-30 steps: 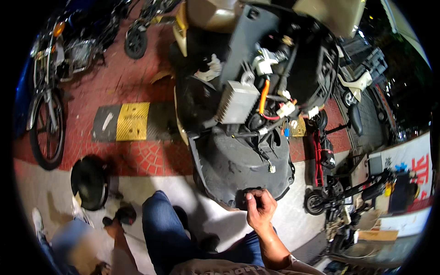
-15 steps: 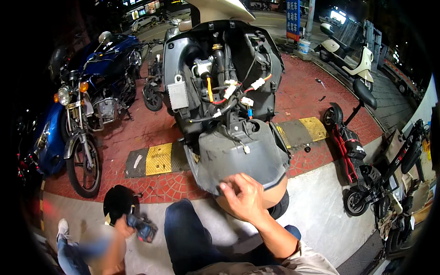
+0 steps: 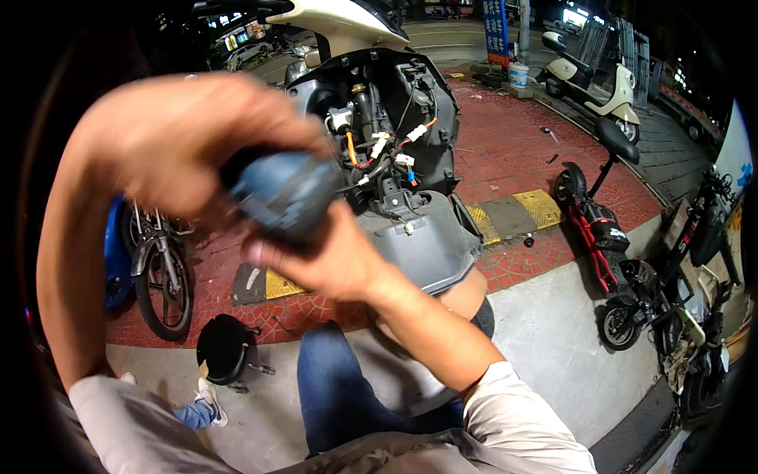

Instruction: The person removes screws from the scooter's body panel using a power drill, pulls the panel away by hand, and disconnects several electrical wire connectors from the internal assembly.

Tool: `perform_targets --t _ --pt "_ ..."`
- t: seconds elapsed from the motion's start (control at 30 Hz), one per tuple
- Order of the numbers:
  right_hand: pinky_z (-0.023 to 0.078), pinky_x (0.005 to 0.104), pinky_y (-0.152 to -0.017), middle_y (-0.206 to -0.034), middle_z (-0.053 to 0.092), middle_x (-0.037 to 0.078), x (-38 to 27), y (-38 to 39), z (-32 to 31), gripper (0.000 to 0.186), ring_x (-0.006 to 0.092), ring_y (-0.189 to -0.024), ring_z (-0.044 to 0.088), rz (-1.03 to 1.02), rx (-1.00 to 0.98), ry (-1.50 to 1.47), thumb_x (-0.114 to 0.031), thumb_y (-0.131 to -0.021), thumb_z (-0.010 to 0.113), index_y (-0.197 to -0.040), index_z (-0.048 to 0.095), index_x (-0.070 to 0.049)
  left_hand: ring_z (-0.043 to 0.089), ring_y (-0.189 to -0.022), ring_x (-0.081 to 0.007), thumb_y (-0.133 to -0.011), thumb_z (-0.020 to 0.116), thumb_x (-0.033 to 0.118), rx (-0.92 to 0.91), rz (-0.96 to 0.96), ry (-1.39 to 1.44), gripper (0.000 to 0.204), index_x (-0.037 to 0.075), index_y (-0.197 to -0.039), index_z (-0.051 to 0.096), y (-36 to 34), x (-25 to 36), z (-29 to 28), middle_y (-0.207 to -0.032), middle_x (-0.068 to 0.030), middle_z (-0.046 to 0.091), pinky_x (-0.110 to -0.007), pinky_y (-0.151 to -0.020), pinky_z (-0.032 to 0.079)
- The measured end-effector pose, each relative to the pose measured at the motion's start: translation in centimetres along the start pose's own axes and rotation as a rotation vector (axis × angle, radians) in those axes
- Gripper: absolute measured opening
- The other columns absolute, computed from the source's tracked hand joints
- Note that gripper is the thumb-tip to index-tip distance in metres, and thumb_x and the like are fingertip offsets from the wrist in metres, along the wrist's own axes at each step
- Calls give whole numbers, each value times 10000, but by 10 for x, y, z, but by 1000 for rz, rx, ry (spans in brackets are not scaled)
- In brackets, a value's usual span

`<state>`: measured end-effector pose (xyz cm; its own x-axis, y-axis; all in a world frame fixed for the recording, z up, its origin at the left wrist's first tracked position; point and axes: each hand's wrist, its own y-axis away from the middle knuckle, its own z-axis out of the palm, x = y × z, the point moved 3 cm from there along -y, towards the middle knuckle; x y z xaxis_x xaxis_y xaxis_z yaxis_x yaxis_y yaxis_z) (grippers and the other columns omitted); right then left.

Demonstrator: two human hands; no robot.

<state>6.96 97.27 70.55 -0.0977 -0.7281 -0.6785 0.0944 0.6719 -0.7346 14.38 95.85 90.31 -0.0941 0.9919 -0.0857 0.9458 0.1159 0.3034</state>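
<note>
My left hand [image 3: 213, 150], blurred by motion, is raised at the left and closed around a blue and black cordless power tool [image 3: 288, 193]. Its working end is hidden. Against the tool's lower side rests my right hand [image 3: 328, 265], its thumb bent around it and its other fingers mostly hidden behind. Beyond the hands stands a scooter [image 3: 426, 245] with its body covers off. Inside its open frame are white wire connectors [image 3: 379, 144], an orange cable [image 3: 351, 148] and black hoses. A loose-looking grey plastic panel faces me, apart from my right forearm.
A black round stool [image 3: 223, 347] stands at lower left, beside another person's shoe [image 3: 212, 401]. A motorcycle [image 3: 162, 276] is parked left, partly behind my arm. On the right are a red kick scooter [image 3: 596, 237] and a folding electric bike [image 3: 624, 320]. A yellow-black ramp [image 3: 513, 215] crosses the paving.
The cordless power tool has come up from the lower left to chest height between my hands. My right hand has left the scooter's grey panel and moved left to the tool.
</note>
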Motion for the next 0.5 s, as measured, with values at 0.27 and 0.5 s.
perform_targets --t 0.27,0.5 --pt "413 256 -501 -696 591 1 3 22 -138 137 95 -546 523 86 488 214 -154 -933 694 -975 661 -28 645 -1083 -240 -873 733 217 904 585 390 417 -3 -1223 679 -101 -50 19 -1089 -117 689 -373 -1013 491" --pt "351 258 -448 -623 568 4 11 -12 -175 148 94 -473 481 244 605 371 -180 -924 712 -898 676 -40 688 -871 -234 -1017 547 193 914 -120 2038 270 -1 -1152 677 -261 -185 108 -1003 -111 723 -435 -810 593"
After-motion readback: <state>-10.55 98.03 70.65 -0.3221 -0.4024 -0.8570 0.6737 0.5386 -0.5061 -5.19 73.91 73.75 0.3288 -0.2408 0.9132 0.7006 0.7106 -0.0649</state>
